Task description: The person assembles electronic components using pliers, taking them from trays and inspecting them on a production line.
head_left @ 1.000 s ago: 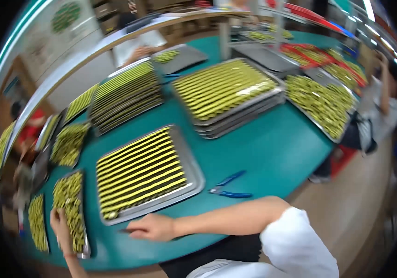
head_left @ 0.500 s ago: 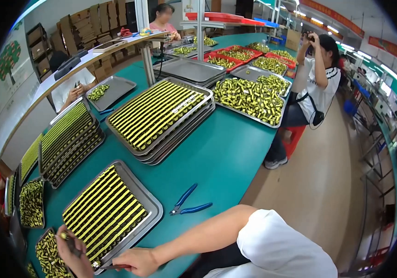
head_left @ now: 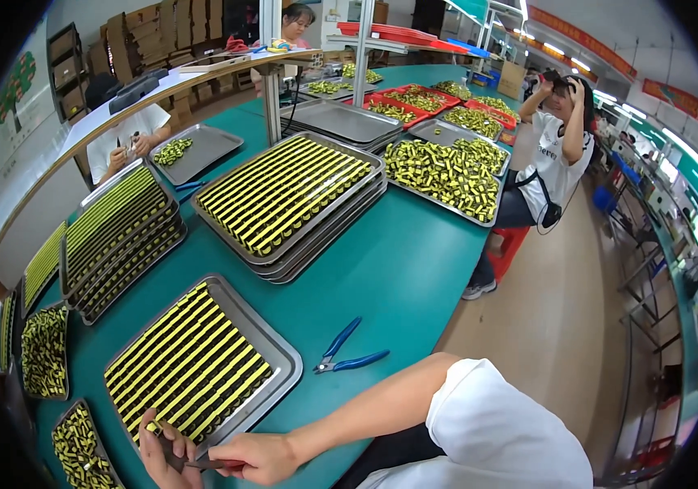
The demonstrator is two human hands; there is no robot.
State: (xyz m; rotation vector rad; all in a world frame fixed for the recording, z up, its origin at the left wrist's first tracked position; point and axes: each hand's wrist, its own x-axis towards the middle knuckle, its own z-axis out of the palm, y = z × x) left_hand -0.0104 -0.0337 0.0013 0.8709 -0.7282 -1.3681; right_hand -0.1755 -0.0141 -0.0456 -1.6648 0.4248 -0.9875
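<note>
My left hand (head_left: 158, 464) is closed at the near edge of a metal tray (head_left: 285, 371). A small yellow-and-black block (head_left: 153, 425) shows at its fingertips, and something dark lies along its palm, partly hidden by the fingers. My right hand (head_left: 259, 458) grips a thin, dark, blade-like tool (head_left: 206, 464) whose tip reaches the left hand; its exact kind is unclear. Neat rows of yellow-and-black blocks (head_left: 190, 359) cover most of the tray. Blue-handled cutters (head_left: 363, 359) lie spread on the green table (head_left: 414, 269) to the right of the tray.
Beyond stands a stack of filled trays (head_left: 284, 196), with another stack (head_left: 117, 244) at the left. Loose blocks fill a tray (head_left: 447, 175) at the far right and containers (head_left: 84, 444) at the near left. A co-worker (head_left: 561, 147) sits at the right; others sit across the table.
My left hand has moved right and lower, closer to the tool in my right hand. The view has shifted slightly. The co-worker at the right has turned their head and shifted their raised hands.
</note>
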